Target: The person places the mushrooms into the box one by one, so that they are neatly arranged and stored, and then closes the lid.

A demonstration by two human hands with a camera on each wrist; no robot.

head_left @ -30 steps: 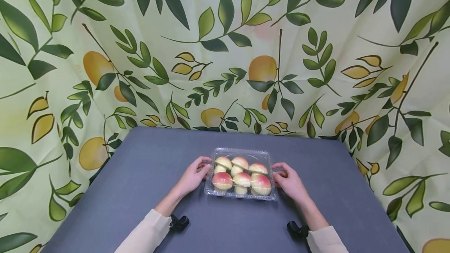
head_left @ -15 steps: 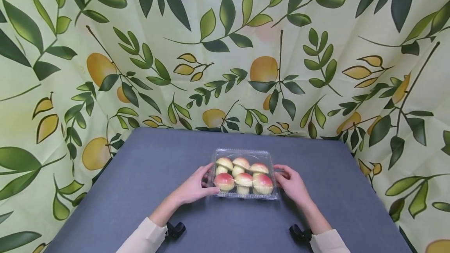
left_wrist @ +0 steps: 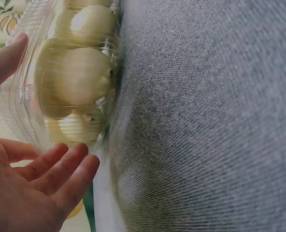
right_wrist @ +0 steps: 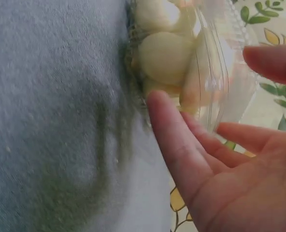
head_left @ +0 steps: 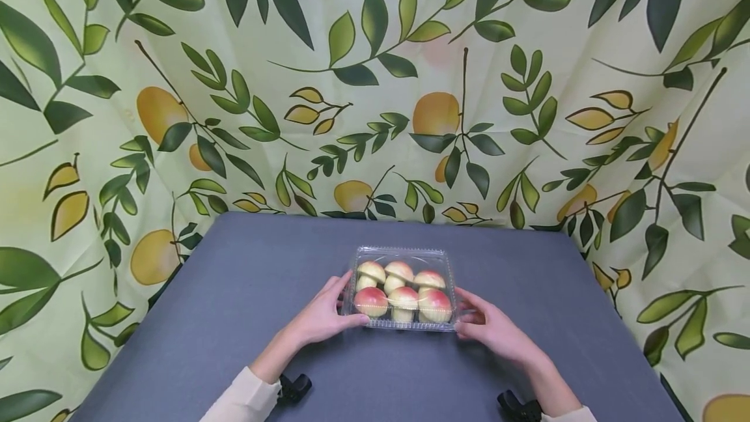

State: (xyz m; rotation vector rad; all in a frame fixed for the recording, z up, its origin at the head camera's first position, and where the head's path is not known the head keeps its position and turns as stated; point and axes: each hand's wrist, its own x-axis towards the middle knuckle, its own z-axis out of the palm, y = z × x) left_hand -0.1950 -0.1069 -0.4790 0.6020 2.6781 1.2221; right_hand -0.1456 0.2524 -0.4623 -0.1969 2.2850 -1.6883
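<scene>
A clear plastic clamshell box [head_left: 432, 258] lies on the dark table, its lid down. Inside are several rounded, mushroom-shaped pieces [head_left: 403, 298] with red-and-cream tops and pale bases; their exact kind is unclear. At the box's left side is my left hand [head_left: 321, 314], thumb at the front corner and fingers along the side. The left wrist view has that thumb against the box [left_wrist: 29, 104] and the other fingers loosely extended beside its end. My right hand [head_left: 495, 327] is at the right side, fingers nearly straight; in the right wrist view its thumb [right_wrist: 271, 63] stands apart from the box.
A grey-blue cloth-like surface covers the table [head_left: 281, 253]. Behind it hangs a pale curtain [head_left: 375, 103] printed with leaves and orange fruit. Black straps with small devices [head_left: 293, 388] sit on both wrists.
My left thumb has come round to the box's front corner. The right hand has shifted toward the front right corner, its thumb now near it. The box stays nearly in place.
</scene>
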